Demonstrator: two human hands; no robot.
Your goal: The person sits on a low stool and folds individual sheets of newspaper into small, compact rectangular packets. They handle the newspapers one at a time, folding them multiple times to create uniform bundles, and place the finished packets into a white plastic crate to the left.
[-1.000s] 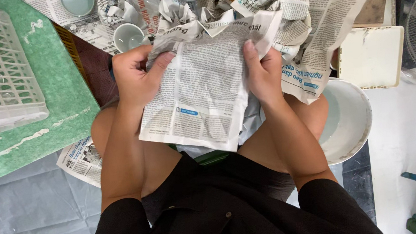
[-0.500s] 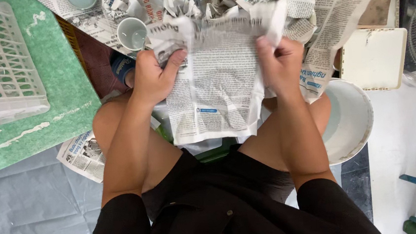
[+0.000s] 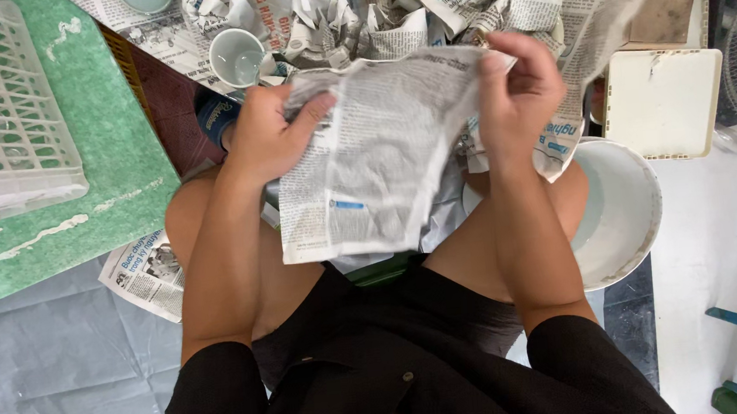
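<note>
The left hand and right hand each pinched a top corner of the crumpled newspaper sheet, held above the lap. It hung loose, wrapping nothing yet. A bare white cup waited nearby.

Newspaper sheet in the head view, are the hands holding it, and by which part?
Yes. Both hands hold the crumpled newspaper sheet by its top edge: the left hand pinches the upper left corner, the right hand the upper right corner. The rest hangs down over the lap.
</note>
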